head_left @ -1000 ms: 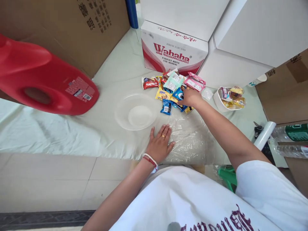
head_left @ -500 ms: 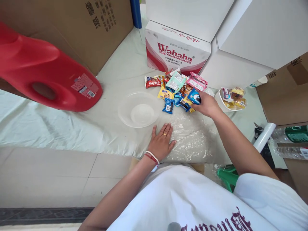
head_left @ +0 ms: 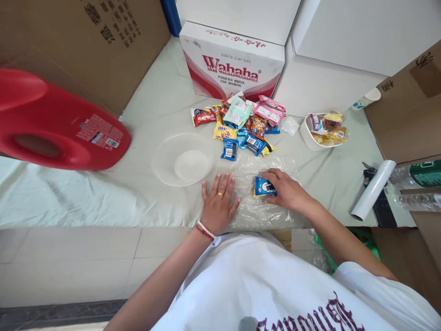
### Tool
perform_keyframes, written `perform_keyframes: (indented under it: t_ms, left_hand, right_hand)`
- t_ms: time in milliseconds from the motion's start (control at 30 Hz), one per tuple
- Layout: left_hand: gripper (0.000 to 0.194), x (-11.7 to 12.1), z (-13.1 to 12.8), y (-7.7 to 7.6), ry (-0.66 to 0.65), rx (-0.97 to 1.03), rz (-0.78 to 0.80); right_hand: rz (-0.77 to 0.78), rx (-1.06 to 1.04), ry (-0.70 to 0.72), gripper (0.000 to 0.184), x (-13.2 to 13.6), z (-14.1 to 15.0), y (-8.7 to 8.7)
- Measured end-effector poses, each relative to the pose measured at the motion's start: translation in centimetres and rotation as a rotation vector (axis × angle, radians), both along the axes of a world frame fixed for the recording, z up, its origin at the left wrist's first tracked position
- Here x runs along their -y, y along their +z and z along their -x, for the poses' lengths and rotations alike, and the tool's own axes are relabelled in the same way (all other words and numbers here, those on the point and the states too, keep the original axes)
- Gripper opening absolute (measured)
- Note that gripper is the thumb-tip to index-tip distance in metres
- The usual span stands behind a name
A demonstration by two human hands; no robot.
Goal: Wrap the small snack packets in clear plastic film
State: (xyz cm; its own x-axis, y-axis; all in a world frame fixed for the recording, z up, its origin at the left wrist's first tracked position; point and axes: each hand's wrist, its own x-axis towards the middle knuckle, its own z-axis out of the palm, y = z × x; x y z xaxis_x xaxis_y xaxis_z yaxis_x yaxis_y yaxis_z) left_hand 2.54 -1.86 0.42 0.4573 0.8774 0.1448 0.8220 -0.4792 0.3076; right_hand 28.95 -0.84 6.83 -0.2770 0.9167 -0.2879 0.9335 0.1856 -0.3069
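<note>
My right hand (head_left: 285,189) grips a small blue snack packet (head_left: 264,186), with a yellow edge showing beneath it, over a clear plastic sheet (head_left: 246,214). Flat on the table, fingers spread, my left hand (head_left: 219,204) rests at the sheet's left edge and holds nothing. Just beyond it sits a clear shallow bowl (head_left: 163,161). A pile of wrapped snacks lies farther back, among them a mint-green packet (head_left: 237,111), a pink packet (head_left: 269,110), a yellow cookie packet (head_left: 224,132) and a blue packet (head_left: 229,149).
A white Wahaha carton (head_left: 234,64) stands behind the pile. To the right are a white tub (head_left: 315,141) of snacks, a white roll (head_left: 374,191) and plastic bottles (head_left: 418,202). A large red jug (head_left: 65,119) occupies the left, before a cardboard box (head_left: 86,50).
My right hand has drawn the blue packet from the pile toward me, down to the plastic sheet. My left hand stays flat on the table. The view has shifted slightly.
</note>
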Motion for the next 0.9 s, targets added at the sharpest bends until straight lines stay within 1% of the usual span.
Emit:
perform_keyframes:
  t_ms: [67,133,233,300,367,400,467,533,600,667,733,800,867,900]
  left_hand:
    - [0.054,0.4,0.6,0.3,-0.063,0.02,-0.058]
    - [0.053,0.6,1.3,0.6,-0.197,0.039,-0.055]
    - [0.063,0.5,2.8,1.0,-0.464,0.044,0.078]
    - [0.07,0.2,3.8,1.0,-0.564,0.034,0.173]
    - [0.073,-0.3,4.6,1.0,-0.593,0.014,0.225]
    - [0.07,-0.5,4.9,1.0,-0.602,0.005,0.237]
    - [0.061,-1.0,5.1,0.9,-0.616,-0.012,0.248]
    - [0.055,-1.6,5.1,0.8,-0.626,-0.023,0.261]
    - [0.057,-2.3,4.9,0.9,-0.642,-0.025,0.286]
    - [0.06,-3.0,4.8,1.0,-0.656,-0.013,0.312]
    - [0.055,-3.7,4.7,1.1,-0.661,0.009,0.329]
    - [0.038,-4.4,4.5,1.1,-0.643,0.049,0.332]
    - [0.024,-4.9,4.0,0.9,-0.594,0.112,0.327]
    - [0.022,-5.1,3.7,0.7,-0.56,0.153,0.327]
  right_hand:
    - [-0.001,-0.029,0.011,0.081,0.2,-0.4,0.3]
    - [-0.035,-0.073,0.022,0.073,0.6,-0.9,0.7]
    - [-0.176,-0.22,0.06,0.058,2.5,-2.4,1.3]
    - [-0.195,-0.327,0.142,0.054,4.8,-3.6,1.1]
    - [-0.131,-0.369,0.228,0.058,7.6,-4.7,0.1]
    - [-0.104,-0.365,0.247,0.058,9.0,-5.1,-0.6]
    - [-0.104,-0.349,0.224,0.046,11.3,-5.6,-2.5]
    - [-0.152,-0.395,0.171,0.032,12.5,-6.0,-4.1]
    - [-0.183,-0.524,0.136,0.027,12.5,-6.3,-4.8]
    - [-0.165,-0.659,0.096,0.024,11.5,-6.7,-4.2]
    - [-0.107,-0.737,0.032,0.019,9.8,-7.2,-2.8]
    - [-0.048,-0.771,-0.046,0.018,7.8,-7.7,-1.0]
    - [-0.01,-0.802,-0.132,0.023,5.9,-8.0,0.3]
    - [0.014,-0.823,-0.182,0.027,5.0,-8.1,0.7]
